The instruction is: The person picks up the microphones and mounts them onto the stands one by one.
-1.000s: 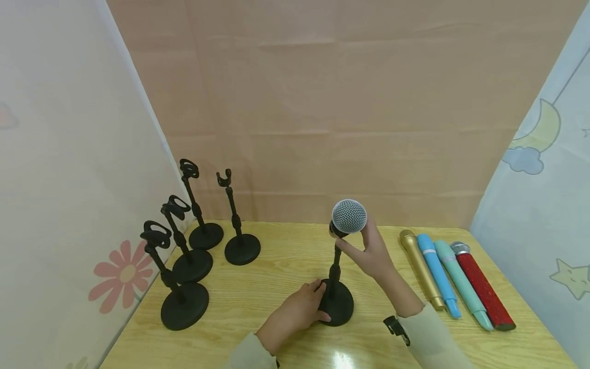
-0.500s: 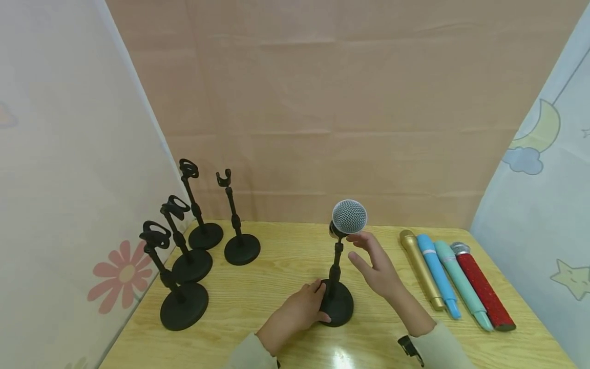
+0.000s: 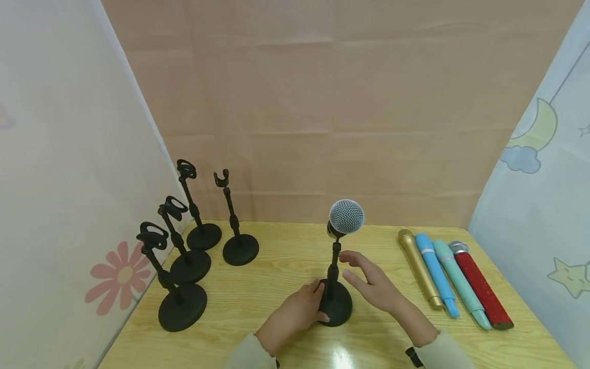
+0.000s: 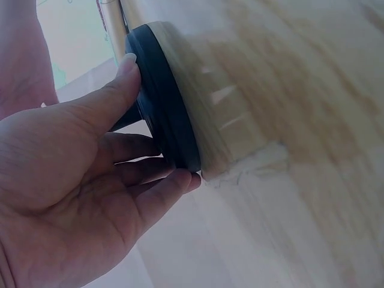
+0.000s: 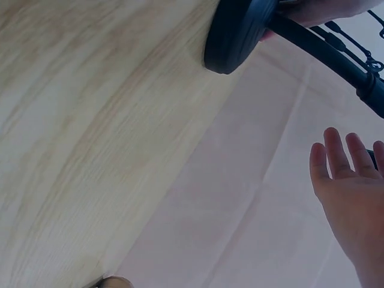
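A microphone (image 3: 346,216) with a silver mesh head sits upright in the clip of a black desktop microphone stand (image 3: 340,306). My left hand (image 3: 299,307) holds the stand's round base at its left side. In the left wrist view, the thumb lies on top of the base (image 4: 165,102) and the fingers reach around its edge. My right hand (image 3: 375,289) is just right of the stand's pole with nothing in it. Its fingers are spread and relaxed in the right wrist view, apart from the pole (image 5: 324,51).
Several black microphone stands with bare clips, one of them nearest (image 3: 183,307), stand at the left. On the right lie a gold microphone (image 3: 419,269), a blue microphone (image 3: 437,277), a mint microphone (image 3: 462,284) and a red microphone (image 3: 481,287), side by side.
My right hand has let go of the microphone and moved down and right beside the pole. The left hand has stayed on the base, and the microphone remains in the clip.
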`<state>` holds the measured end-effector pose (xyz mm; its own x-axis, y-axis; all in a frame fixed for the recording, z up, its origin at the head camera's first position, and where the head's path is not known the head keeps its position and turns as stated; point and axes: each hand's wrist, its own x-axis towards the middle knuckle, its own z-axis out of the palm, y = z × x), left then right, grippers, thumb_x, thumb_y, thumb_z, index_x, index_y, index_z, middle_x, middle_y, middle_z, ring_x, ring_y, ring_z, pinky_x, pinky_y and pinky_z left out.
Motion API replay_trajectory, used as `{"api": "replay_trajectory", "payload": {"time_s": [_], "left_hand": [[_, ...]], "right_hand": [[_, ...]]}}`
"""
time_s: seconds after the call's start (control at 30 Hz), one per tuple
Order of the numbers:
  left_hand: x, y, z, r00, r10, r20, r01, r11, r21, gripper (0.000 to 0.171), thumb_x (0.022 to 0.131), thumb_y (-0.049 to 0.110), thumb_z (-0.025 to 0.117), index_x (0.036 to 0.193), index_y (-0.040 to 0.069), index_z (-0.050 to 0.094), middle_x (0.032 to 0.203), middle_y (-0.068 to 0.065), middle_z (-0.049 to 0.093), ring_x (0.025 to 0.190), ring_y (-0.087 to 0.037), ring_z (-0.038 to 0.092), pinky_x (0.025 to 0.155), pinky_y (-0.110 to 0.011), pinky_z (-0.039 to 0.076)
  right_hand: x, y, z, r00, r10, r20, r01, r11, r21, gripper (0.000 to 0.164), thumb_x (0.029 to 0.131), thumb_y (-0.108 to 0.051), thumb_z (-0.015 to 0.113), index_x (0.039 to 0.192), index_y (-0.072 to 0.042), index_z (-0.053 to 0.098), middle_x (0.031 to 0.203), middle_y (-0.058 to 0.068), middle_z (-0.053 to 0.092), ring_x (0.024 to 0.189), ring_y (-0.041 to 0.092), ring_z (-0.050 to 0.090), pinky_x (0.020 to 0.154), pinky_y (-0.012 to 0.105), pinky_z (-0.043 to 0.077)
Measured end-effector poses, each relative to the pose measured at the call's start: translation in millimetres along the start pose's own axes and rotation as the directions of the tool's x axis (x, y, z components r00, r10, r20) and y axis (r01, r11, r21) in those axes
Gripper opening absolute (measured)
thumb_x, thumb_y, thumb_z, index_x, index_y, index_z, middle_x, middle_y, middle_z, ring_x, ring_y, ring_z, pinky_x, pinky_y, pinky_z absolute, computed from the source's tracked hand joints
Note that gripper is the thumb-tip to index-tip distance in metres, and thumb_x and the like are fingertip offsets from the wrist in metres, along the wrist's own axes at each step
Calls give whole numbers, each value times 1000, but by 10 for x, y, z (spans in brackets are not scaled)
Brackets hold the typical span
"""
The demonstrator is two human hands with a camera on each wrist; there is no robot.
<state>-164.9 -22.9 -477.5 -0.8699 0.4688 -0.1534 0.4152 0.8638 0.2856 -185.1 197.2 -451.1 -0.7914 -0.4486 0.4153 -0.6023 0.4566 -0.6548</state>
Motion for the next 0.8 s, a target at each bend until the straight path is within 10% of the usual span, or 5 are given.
{"api": "replay_trajectory", "payload": {"time_s": [0.8], "left_hand": [[-7,-9,8,999,24,-20,-24,1000,11,80,89,48,72,150,3,47,155,-15,45,136,-30,52,103,-39,51]], "right_hand": [[-114,88,84,952,134,276,-104,987,-122,51,103,-34,61,145,-8,50,143,14,56,132,40,53,103,61,45]]}}
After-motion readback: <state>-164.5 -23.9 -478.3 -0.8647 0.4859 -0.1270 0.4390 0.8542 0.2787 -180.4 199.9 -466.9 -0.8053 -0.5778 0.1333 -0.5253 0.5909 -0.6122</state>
